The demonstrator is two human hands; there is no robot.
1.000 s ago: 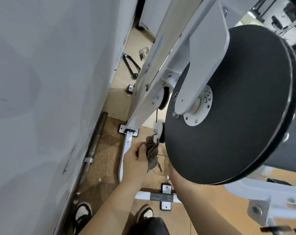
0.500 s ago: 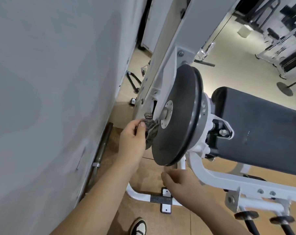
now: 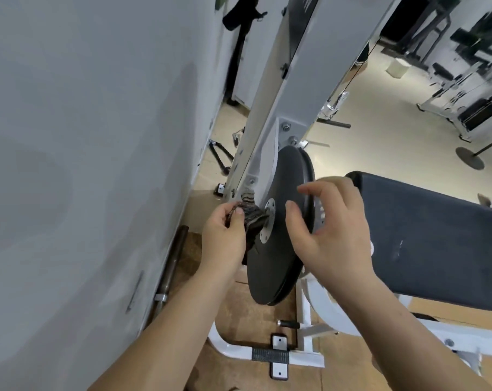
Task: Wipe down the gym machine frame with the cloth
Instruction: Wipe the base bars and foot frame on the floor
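The grey wall (image 3: 84,165) stands close on the left, so the white frame upright (image 3: 295,80) of the gym machine can only be reached through a narrow gap. The black pad (image 3: 436,235) lies to the right, and the black pulley disc (image 3: 276,249) hangs edge-on between the two hands. The right hand (image 3: 332,230) is spread with loosely curved fingers at the disc's rim and holds nothing. It is probably there to steady or turn the disc, though I cannot tell whether it touches. The left hand (image 3: 225,241) pinches the bunched striped cloth (image 3: 252,218) under its thumb. The cloth is pushed into the tight corner where the upright meets the disc's hub flange (image 3: 268,221) — a spot a flat palm could not reach.
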